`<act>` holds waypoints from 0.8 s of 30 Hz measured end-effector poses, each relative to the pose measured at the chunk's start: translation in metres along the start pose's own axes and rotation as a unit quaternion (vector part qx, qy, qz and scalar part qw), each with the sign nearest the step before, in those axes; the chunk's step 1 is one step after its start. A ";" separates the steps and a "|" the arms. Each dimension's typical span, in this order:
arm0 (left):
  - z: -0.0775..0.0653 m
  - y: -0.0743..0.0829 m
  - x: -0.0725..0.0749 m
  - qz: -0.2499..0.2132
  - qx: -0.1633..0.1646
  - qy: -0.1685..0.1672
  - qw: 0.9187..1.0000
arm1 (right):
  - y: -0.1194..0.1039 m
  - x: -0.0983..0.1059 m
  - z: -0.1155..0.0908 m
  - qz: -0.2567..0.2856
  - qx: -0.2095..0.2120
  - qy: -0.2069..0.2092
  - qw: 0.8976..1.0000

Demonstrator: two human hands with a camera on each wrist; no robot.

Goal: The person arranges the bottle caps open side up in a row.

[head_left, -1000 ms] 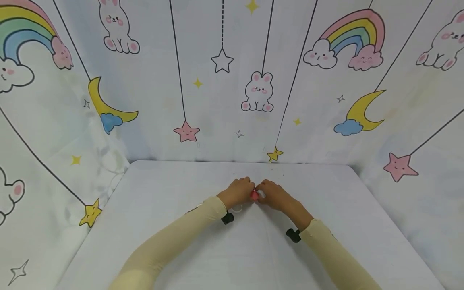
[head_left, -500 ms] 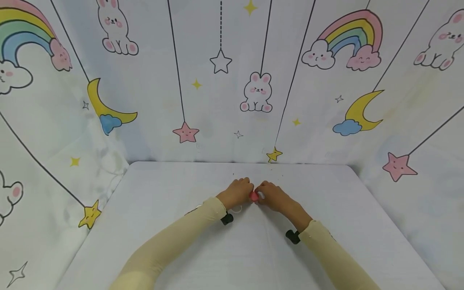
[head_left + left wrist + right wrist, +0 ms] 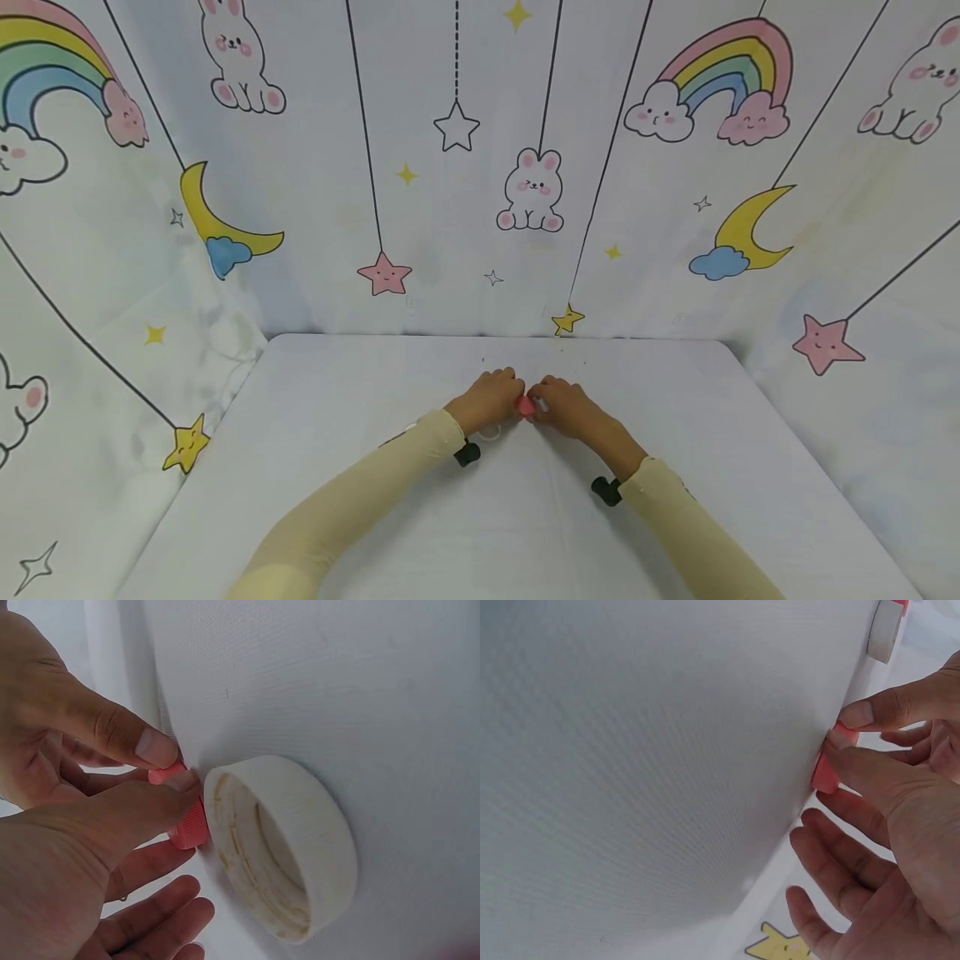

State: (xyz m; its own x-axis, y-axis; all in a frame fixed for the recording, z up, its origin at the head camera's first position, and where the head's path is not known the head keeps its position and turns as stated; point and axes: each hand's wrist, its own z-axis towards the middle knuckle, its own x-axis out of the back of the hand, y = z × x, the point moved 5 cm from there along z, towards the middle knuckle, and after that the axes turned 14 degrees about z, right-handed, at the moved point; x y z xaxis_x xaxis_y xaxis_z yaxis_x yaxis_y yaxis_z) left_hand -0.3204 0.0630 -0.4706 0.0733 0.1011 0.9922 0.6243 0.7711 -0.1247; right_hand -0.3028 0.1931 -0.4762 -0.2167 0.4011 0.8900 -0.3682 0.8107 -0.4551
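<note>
A small red ridged bottle cap (image 3: 525,406) sits at the table surface between both hands, towards the back of the table. My left hand (image 3: 490,398) pinches it from the left; in the left wrist view its thumb (image 3: 142,810) presses on the cap's face. From the other side my right hand (image 3: 566,406) also pinches the cap, thumb and index finger on it, the other fingers loosely spread in the right wrist view. A larger white cap (image 3: 330,855) with brownish marks inside lies beside the left hand. Fingers partly hide the red cap.
A white-covered table (image 3: 480,533) fills the lower head view, with a patterned cloth backdrop (image 3: 315,167) around it. At the top of the right wrist view the white cap (image 3: 885,630) shows with a bit of red behind it. Tiny dark specks lie near the back edge.
</note>
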 end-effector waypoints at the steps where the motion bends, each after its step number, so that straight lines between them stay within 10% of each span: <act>1: 0.000 0.000 0.000 0.001 0.000 0.002 1.000 | 0.000 0.000 0.000 0.000 0.000 0.000 1.000; 24: -0.012 -0.013 0.004 -0.022 0.005 -0.017 1.000 | -0.005 0.010 -0.003 0.083 -0.007 -0.002 0.997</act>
State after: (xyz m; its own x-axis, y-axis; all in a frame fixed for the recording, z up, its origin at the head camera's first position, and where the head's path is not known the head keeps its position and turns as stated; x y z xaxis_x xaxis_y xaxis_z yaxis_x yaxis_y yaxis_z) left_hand -0.3191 0.0456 -0.4653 0.0198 0.0888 0.9959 0.6183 0.7817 -0.0820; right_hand -0.3001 0.1941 -0.4650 -0.2763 0.5284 0.8028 -0.3142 0.7398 -0.5950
